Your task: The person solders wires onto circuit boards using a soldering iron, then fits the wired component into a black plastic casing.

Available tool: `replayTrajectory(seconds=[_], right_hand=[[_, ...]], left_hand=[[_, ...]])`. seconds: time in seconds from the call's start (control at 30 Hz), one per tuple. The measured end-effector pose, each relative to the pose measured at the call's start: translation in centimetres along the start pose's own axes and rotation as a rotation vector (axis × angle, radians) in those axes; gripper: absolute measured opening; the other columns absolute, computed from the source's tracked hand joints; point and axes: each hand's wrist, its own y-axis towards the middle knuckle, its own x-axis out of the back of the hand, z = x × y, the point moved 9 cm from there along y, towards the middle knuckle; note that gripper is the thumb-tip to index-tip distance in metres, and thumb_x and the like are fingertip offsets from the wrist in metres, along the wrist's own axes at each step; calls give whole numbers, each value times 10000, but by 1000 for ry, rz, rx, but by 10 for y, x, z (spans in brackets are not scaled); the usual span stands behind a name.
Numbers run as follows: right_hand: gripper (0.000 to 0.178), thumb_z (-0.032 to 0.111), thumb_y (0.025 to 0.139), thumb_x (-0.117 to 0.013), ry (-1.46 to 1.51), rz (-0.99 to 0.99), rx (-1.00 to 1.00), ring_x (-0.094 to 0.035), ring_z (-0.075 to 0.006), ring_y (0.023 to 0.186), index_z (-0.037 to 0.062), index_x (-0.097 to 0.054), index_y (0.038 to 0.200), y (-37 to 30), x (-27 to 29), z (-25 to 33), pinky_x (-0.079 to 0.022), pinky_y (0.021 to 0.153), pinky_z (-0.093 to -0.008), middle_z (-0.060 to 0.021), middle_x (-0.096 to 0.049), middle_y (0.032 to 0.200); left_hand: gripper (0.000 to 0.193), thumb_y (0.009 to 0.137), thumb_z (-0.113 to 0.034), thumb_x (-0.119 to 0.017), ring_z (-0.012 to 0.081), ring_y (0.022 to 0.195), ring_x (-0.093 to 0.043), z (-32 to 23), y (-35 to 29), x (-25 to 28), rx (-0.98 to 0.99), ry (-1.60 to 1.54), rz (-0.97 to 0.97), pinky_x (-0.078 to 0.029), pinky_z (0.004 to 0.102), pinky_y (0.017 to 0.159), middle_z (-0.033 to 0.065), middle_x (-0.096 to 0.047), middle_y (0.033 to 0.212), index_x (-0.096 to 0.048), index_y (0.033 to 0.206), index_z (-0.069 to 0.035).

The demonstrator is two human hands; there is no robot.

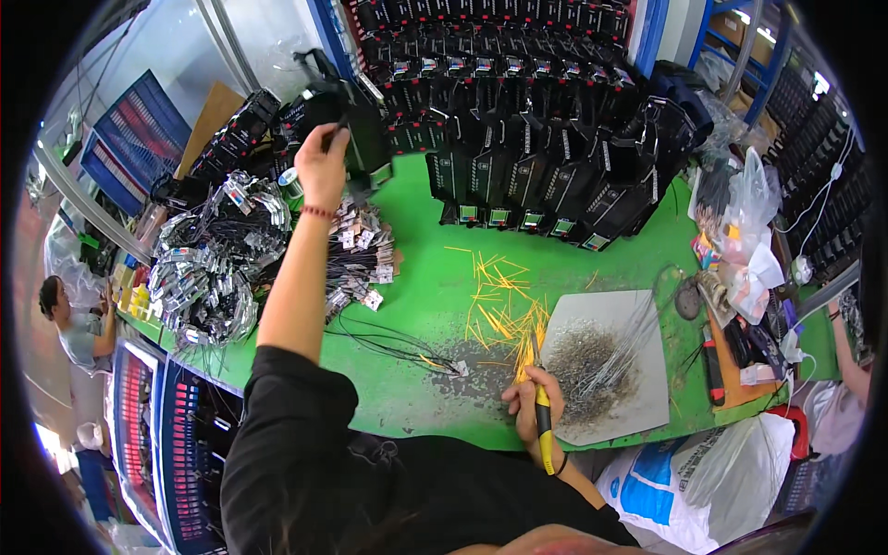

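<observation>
My left hand [323, 166] reaches far out over the left back of the bench, its fingers closed on a black plastic housing [368, 143] with a small screen at its lower end. In my right hand [536, 404], near the front edge, is a yellow-and-black soldering iron [544, 430], tip pointing away from me. Beyond that hand lie loose yellow tubing pieces [499, 319]. A grey sheet [652, 370] covered with dark crumbs and thin wires sits right of it. Left of it, black leads [388, 344] run to a small pale piece [459, 368].
Several black housings [546, 176] stand in a row at the back, before a full rack [490, 42]. Bundles of wired metal parts [217, 268] heap up at left. Cutters [712, 370] and plastic bags [745, 231] lie right. A white sack [703, 481] hangs below. People sit at both sides.
</observation>
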Motion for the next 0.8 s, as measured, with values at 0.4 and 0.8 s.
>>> replayTrajectory(seconds=[0.4,0.8], right_hand=[[430,129,815,-759,-415,173,360,-636,-242,1068,38,-563,1186,91,-14,164,-496,901,-324,-126,-677,1032],[240,86,748,-732,-1032,326,587,-596,-316,502,98,-611,955,38,-104,160,-446,471,-373,-115,-561,564]], left_hand=[[163,767,-183,-582,207,803,-670,-180,-271,-35,-1071,460,1447,-548,313,633,122,-673,946,-567,843,-40],[394,621,-247,-811,286,822,-629,-207,-203,33,-533,302,803,-526,368,724,94,-644,866,-641,913,-44]])
